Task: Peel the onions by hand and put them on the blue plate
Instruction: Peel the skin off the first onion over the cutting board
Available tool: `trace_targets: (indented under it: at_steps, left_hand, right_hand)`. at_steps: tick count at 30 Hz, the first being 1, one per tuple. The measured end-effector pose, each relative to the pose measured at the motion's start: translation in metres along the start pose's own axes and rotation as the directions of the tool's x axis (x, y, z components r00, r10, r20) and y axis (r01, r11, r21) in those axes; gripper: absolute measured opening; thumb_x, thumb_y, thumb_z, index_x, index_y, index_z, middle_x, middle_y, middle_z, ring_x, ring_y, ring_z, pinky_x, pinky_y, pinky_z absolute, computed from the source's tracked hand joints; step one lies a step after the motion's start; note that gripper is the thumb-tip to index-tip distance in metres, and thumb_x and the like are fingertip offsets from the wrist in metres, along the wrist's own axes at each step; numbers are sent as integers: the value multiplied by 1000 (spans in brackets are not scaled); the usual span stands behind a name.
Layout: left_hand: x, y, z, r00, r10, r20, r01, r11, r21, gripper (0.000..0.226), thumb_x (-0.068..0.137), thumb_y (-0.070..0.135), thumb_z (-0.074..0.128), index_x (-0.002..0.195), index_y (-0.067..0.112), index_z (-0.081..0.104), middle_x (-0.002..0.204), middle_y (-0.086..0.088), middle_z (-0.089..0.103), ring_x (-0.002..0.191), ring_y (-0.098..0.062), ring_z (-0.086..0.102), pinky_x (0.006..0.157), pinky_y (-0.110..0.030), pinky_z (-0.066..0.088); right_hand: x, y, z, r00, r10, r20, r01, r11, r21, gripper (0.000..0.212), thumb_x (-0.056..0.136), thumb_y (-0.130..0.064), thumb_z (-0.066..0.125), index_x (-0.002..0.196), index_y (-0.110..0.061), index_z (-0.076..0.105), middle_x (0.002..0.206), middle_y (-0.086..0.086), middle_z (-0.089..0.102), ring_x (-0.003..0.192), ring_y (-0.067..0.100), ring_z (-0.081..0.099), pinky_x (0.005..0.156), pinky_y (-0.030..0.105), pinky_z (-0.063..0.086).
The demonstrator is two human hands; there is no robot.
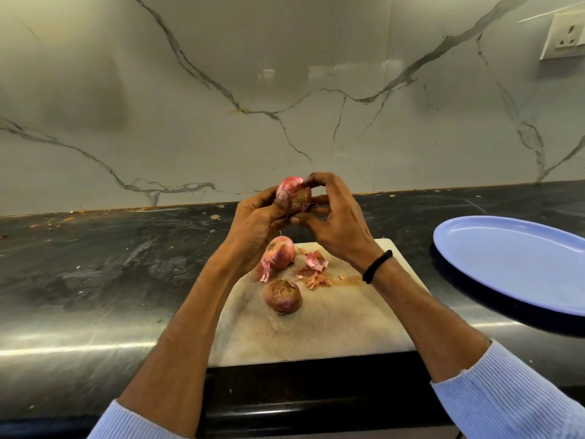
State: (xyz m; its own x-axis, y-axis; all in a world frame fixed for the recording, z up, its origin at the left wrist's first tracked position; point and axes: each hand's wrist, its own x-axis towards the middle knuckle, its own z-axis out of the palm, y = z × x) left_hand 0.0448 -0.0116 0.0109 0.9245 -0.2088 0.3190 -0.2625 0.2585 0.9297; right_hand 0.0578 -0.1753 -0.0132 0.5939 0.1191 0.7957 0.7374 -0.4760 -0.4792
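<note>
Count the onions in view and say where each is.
3: the held onion gripped by left hand and right hand; the far onion on the cutting board beside peel scraps; the near onion on its middle. None seem hidden.

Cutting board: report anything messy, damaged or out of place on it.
Loose peels lie scattered on the cutting board, expected while peeling. The near onion has a dull, brown, dented top, unlike the pinker far onion. Nothing else stands out.
</note>
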Motion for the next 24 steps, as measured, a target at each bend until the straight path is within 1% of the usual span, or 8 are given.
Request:
trace_targets:
  at_steps: [3,6,9,12,16,19,21,24]
  left_hand:
    - [-2,0,2,1000,5,9,-5,1000,12,23,90,21,58,111,19,67,107,-2,72,98,-19,72,76,-24,58]
    - [-2,0,1,1000,10,-9,-10,1000,26,19,97,18,54,110,20,67,107,-3,72,98,-19,71,78,-24,58]
    - [-1,1,1,1000,12,-20,-11,1000,21,23,91,25,56,111,19,67,107,-3,71,97,-18,71,79,-26,59]
    - [-1,1,1,1000,14,-16,-14,1000,17,29,82,31,60,108,21,69,103,-2,74,99,-22,70,83,-29,60]
    - [-1,0,0,1000,28,-9,-27,999,33,27,80,33,60,104,24,70,95,4,76,97,-22,70,82,-28,60]
    - [-1,-1,0,1000,27,-2,-27,999,42,28,80,33,59,104,22,70,93,6,77,98,-20,71,80,-26,59]
    - [-1,-2,-1,1000,30,3,-30,998,48,29,82,32,58,107,20,69,97,4,77,100,-21,71,82,-27,59]
    - [-1,-3,-3,1000,30,3,-31,997,71,33,84,32,58,112,19,68,108,-2,74,106,-25,70,89,-32,59]
  right_hand:
    - [-1,2,-1,999,-42,-27,40,997,-58,47,84,-16,79,120,-4,52,118,12,54,100,24,64,82,15,56]
    - [-1,3,-2,995,-76,-60,71,994,-88,38,86,-17,78,115,-4,57,114,11,56,95,22,65,81,14,55]
    - [-1,3,-1,992,-97,-77,90,991,-98,41,87,-18,77,119,-3,56,116,12,57,96,22,64,82,11,53]
    - [-1,3,0,991,-107,-77,99,990,-96,45,87,-18,77,123,-2,55,118,13,57,98,20,63,83,6,50]
    - [-1,4,0,991,-107,-79,99,990,-100,45,87,-18,77,123,-3,56,118,13,57,99,19,63,83,5,48]
    - [-1,5,0,991,-108,-78,99,988,-119,43,87,-18,77,121,-2,57,117,13,58,100,18,62,84,4,48]
    - [-1,5,0,990,-114,-80,103,986,-135,38,87,-17,76,117,-3,58,114,13,58,98,19,63,82,5,48]
    - [0,7,-1,990,-118,-73,106,982,-156,32,88,-16,75,112,-3,59,111,11,57,93,19,62,79,6,50]
